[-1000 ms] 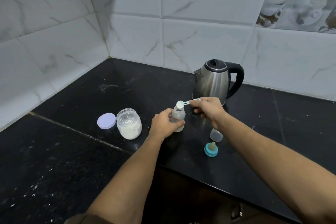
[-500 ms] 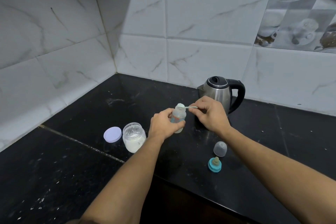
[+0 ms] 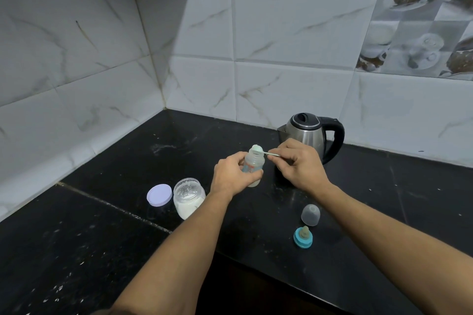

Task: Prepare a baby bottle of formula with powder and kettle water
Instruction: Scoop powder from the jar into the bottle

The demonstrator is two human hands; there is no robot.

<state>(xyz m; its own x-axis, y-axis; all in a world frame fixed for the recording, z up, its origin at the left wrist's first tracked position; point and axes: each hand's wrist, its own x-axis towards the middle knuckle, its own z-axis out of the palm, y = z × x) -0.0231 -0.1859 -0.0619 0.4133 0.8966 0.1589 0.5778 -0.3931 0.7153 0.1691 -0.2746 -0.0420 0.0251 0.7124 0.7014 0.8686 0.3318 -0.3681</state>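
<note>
Black stone counter (image 3: 107, 250): formula powder being tipped into a hand-held bottle.
From the left: lilac lid (image 3: 159, 194) lies flat, touching the open powder jar (image 3: 189, 197). Left hand (image 3: 234, 174) is wrapped around the baby bottle (image 3: 253, 167), held upright above the counter. Scoop (image 3: 258, 149) sits tilted at the bottle mouth, handle pinched by right hand (image 3: 299, 165). Steel kettle (image 3: 308, 135) stands behind; clear cap (image 3: 310, 215) and teal teat ring (image 3: 303, 237) lie nearer.

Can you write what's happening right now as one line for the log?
step: powder into bottle | left hand: holds bottle | right hand: scoop at bottle mouth | powder jar: open | kettle: untouched
</note>
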